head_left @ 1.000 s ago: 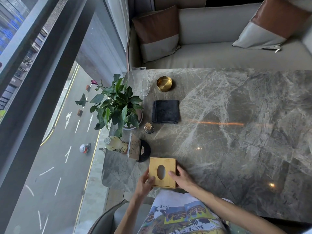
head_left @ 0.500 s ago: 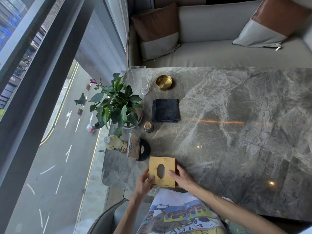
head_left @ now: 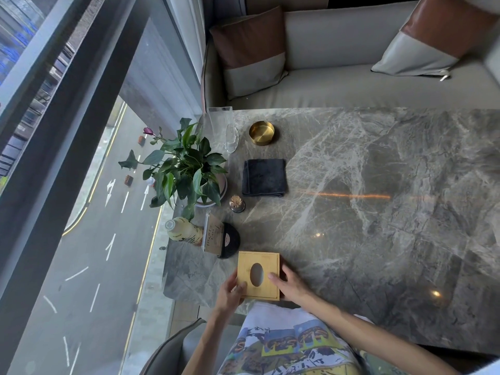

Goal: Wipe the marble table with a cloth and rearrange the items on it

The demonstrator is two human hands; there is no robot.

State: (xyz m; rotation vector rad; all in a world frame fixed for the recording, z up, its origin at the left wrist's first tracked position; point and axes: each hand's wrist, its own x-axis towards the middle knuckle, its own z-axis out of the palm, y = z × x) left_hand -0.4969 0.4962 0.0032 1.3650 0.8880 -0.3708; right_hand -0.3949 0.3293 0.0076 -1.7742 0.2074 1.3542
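Both hands are on the wooden tissue box (head_left: 258,275), which sits flat at the near edge of the marble table (head_left: 378,212), right in front of the person. The left hand (head_left: 230,292) grips the box's left side, thumb lying over the lid near the oval opening. The right hand (head_left: 290,285) clasps the right side, fingers curled against the wall and 1 fingertip resting on the lid.

Just beyond the box, touching or nearly touching its far-left corner, a small card stand (head_left: 213,236) leans against a black disc (head_left: 230,240). Left of that, a pale bottle (head_left: 182,231) lies tilted by the window edge. Farther from the box stands a toothpick holder (head_left: 237,203), then a potted plant (head_left: 189,169) to its left. The dark folded cloth (head_left: 264,177) lies flat well beyond the box, untouched. Past the cloth sit a brass dish (head_left: 262,132) and a clear glass (head_left: 232,138), at the table's far-left corner.
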